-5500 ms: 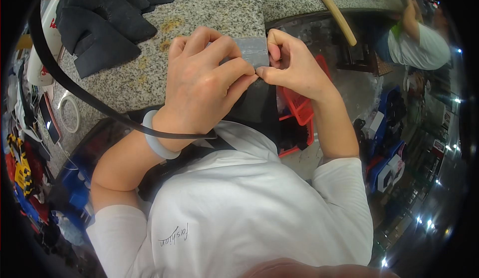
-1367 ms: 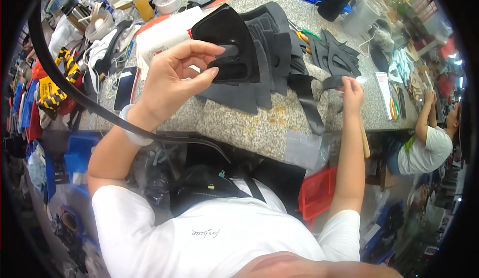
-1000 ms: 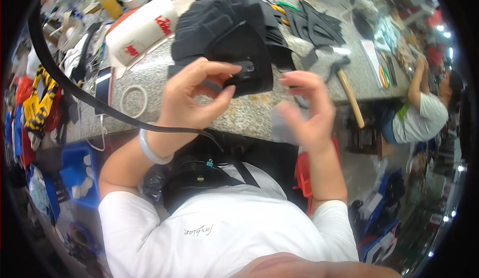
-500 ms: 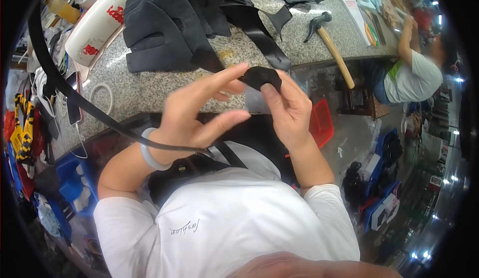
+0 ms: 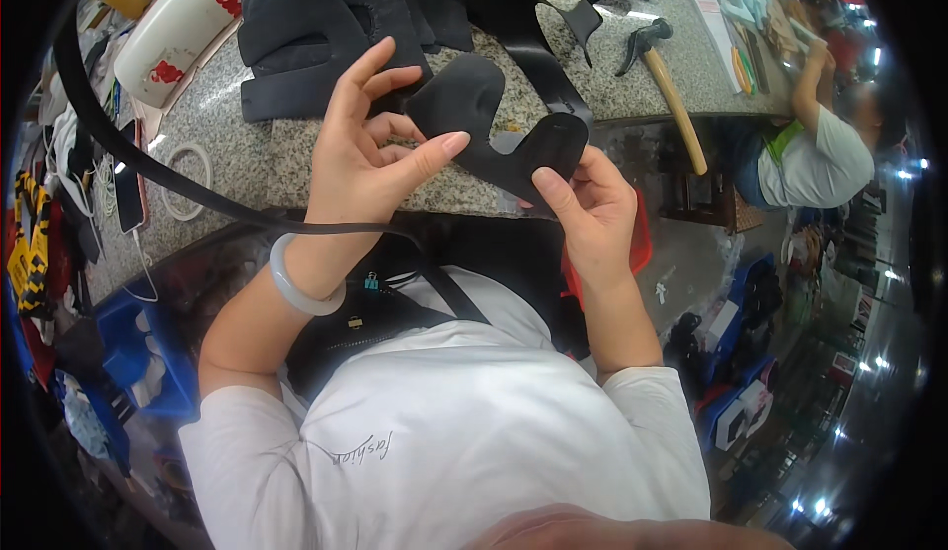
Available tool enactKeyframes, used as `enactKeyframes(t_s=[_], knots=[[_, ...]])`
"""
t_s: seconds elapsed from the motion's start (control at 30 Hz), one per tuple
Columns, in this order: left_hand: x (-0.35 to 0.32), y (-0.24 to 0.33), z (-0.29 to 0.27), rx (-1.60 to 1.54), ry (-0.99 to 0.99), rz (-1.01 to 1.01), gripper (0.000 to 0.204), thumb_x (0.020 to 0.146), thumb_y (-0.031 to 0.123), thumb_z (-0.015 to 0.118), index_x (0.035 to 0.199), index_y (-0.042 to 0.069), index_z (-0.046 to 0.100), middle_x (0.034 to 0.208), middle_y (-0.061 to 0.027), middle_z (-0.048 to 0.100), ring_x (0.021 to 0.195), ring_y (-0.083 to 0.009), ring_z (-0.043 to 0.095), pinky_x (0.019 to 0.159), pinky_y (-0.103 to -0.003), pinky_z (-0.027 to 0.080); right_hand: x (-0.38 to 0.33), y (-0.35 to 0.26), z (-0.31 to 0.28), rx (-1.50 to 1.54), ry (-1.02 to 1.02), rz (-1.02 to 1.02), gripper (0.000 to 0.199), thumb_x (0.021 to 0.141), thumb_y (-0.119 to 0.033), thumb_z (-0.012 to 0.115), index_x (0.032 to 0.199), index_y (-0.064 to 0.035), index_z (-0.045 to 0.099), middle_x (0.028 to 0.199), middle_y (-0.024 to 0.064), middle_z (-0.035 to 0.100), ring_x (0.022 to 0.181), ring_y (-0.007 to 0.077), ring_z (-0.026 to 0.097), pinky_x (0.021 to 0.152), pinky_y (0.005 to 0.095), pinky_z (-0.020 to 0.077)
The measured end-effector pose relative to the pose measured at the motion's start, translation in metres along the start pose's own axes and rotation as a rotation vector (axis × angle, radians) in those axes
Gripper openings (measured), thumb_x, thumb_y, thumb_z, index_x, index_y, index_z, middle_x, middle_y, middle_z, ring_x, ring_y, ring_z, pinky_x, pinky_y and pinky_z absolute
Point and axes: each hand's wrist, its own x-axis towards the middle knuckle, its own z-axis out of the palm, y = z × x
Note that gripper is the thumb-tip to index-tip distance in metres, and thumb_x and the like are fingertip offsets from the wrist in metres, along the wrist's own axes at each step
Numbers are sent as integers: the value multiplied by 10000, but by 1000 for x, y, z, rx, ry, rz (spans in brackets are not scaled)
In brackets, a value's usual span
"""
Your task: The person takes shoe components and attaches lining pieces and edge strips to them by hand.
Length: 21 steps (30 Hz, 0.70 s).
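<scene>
A smooth black U-shaped piece of leather-like sheet (image 5: 467, 96) is held up in front of me, just off the near edge of the stone-topped table (image 5: 296, 180). My right hand (image 5: 591, 204) pinches its right arm, thumb in front and fingers behind. At the left side of the piece, my left hand (image 5: 370, 145) lays its thumb over the front, while bent fingers reach to the back edge; the index finger points up. Behind it, a stack of similar dark cut pieces (image 5: 306, 41) lies on the table, with a glossy black strip (image 5: 538, 51) beside it.
A hammer (image 5: 671, 106) with a wooden handle overhangs the table edge. To the left are a white container with red print (image 5: 183, 32), a phone (image 5: 129, 190) and a coiled white cable (image 5: 188, 180). A red basket (image 5: 642, 234) stands below; another person (image 5: 815, 155) works at right.
The black piece, folded small in my right hand before, is now spread out. My left hand has come up against its left side, and my right hand has shifted slightly right and down.
</scene>
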Motion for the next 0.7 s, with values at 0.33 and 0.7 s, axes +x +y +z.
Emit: enactKeyframes(t_s=[0.33,0.7], knots=[[-4,8,-4,-171,-178,-315,374,878,4,770,1216,-46,618,1006,-116,715,831,-165,725,683,-248,593,7,-3,18,-86,113,-156,429,922,27,713,1308,60,529,1164,130,655,1025,152,649,888,270,536],[-19,-6,3,504,-210,673,344,708,-80,772,1033,9,700,1073,-158,707,874,-290,724,718,-319,588,2,-8,13,-406,119,-175,216,836,-55,809,838,41,616,851,76,678,792,125,707,737,260,576]])
